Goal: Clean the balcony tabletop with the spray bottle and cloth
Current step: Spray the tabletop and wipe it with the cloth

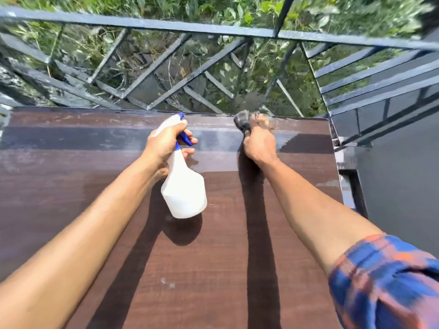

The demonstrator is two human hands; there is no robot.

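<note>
The left hand is wrapped around the neck of a white spray bottle, thumb over the top and fingers curled under the blue trigger. It holds the bottle clear of the surface and tilted, with the nozzle pointing away towards the far edge and the rounded base towards the person. The bottle's shadow falls on the wood just beneath it. To the right, the right hand is closed over a dark grey cloth, knuckles up, bunching it against the far edge of the tabletop. The fingertips and the cloth are blurred, so I cannot tell exactly how the fingers lie in the fabric. The two hands are near each other but apart, both out over the far half of the table. The tabletop is dark brown with a wood grain. A band across its far side looks grey and streaky, with pale smears along the edge, and the near part is plain brown with a few small pale specks. Long dark shadows of both forearms run back across it. The right arm has a blue and orange checked sleeve pushed up near the elbow, while the left forearm is bare. Beyond the table stands a dark painted metal railing with diagonal bars. Sunlit green leaves show through and above it. A grey wall closes the right side.
</note>
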